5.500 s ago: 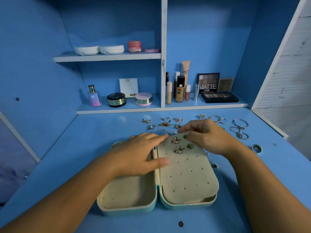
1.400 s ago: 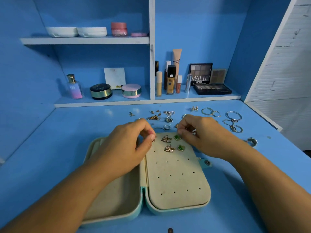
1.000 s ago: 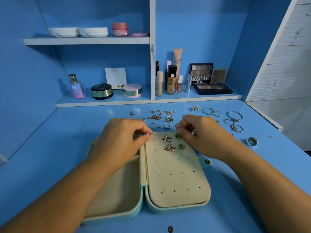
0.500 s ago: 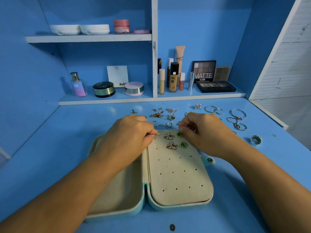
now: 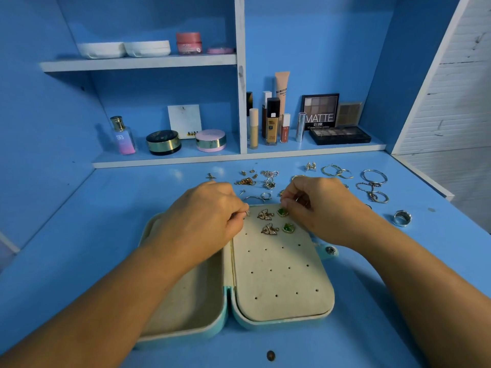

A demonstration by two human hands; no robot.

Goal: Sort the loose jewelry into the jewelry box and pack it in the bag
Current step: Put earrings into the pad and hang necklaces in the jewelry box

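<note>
Head view: a blue desk under makeup shelves, no bag in sight. The jewelry box lies open at the near edge. The left hand, flat on the box seconds ago, now pinches a small earring at the pad's top-left corner, so I'd say another stud is going in. The right hand stays curled, fingertips pinching the upper green earring. Loose jewelry just behind the box is still unsorted.

"MATTE" stands in large pale letters on the upright lid of the eyeshadow palette; the smaller line beneath is too fine to read. The white card shows "NUD" along its lower edge. The perfume bottle bears "SB"
</note>
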